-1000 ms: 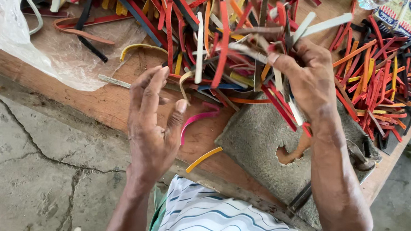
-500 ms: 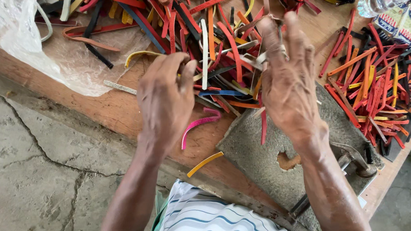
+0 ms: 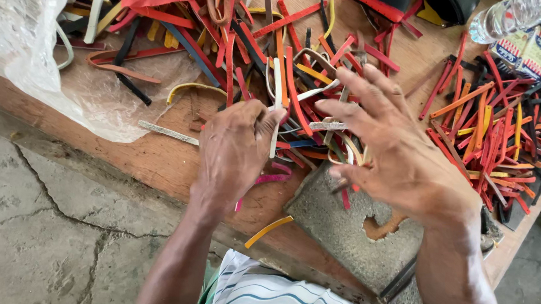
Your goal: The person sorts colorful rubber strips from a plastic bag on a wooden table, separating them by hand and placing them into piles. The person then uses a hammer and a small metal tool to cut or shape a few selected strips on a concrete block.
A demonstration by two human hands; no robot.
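Observation:
A heap of thin leather strips [image 3: 278, 59] in red, orange, yellow, black and white covers the wooden bench [image 3: 160, 161]. My left hand [image 3: 233, 154] rests knuckles-up on the near edge of the heap, fingers curled and thumb pinched against a long white strip [image 3: 275, 90]. My right hand [image 3: 394, 151] hovers just right of it with fingers spread wide, palm over tangled strips and a flat beige strip [image 3: 328, 125]. Nothing is clearly gripped in it.
A grey stone slab [image 3: 336, 229] lies under my right wrist. A second pile of strips [image 3: 491, 128] sits right. A clear plastic bag [image 3: 18, 48] lies far left, a bottle [image 3: 516, 12] and carton [image 3: 524, 49] far right. One yellow strip [image 3: 268, 230] lies at the bench edge above cracked floor [image 3: 52, 231].
My right hand has let go of the bundle it held up and spread its fingers over the heap. My left hand moved forward from the bench edge onto the strips and curled.

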